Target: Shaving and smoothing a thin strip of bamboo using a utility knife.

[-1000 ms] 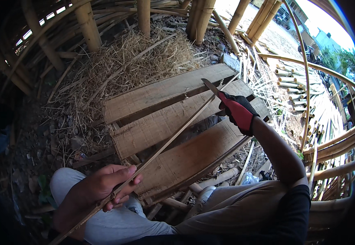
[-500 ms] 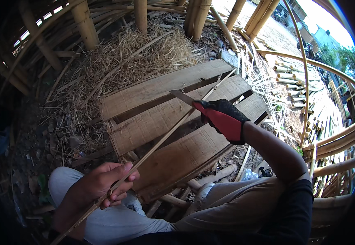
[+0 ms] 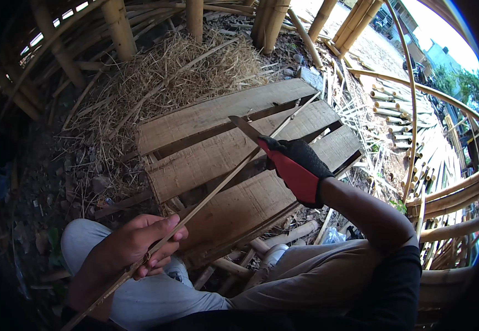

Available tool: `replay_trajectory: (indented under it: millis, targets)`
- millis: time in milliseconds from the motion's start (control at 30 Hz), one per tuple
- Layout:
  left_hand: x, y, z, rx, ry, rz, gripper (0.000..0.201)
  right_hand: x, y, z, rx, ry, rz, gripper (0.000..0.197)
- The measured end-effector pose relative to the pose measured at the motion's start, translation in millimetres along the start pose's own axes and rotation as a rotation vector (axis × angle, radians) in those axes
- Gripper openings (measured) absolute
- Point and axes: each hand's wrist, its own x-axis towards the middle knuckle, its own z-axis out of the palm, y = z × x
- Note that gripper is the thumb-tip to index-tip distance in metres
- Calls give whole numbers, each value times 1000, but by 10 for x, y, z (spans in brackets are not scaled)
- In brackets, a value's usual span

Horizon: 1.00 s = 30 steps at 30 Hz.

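My bare left hand (image 3: 143, 245) is closed round a long thin bamboo strip (image 3: 213, 194) near my left knee. The strip slants up and away to the right across a low slatted wooden bench (image 3: 206, 165), its far end over the far right planks. My right hand (image 3: 300, 168), in a red and black glove, grips a knife (image 3: 245, 128) at the strip's upper part. The blade points to the far left and crosses the strip or lies right beside it; exact contact cannot be made out. The gloved fingers hide the knife's handle.
Behind the bench lies a heap of pale shavings (image 3: 195, 74), with upright bamboo posts (image 3: 194, 22) beyond. Cut bamboo poles (image 3: 391, 113) are stacked at the right. Curved bamboo rails (image 3: 451, 229) stand near my right elbow. More bamboo pieces lie on the ground by my legs.
My right hand with the knife has shifted slightly nearer and left along the strip. My left hand keeps its grip with almost no movement. The view has tilted a little.
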Motion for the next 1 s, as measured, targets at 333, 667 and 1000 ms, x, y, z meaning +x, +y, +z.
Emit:
replay_trajectory:
  millis: [333, 667, 1000]
  targets:
    - [-46, 3, -35, 45, 39, 16, 40, 139, 201, -127, 267, -32, 119, 52]
    - [16, 57, -24, 75, 22, 22, 40, 169, 265, -178, 696, -247, 398, 46]
    - [-6, 33, -37, 56, 19, 5, 38, -197, -213, 65, 354, -228, 266, 53]
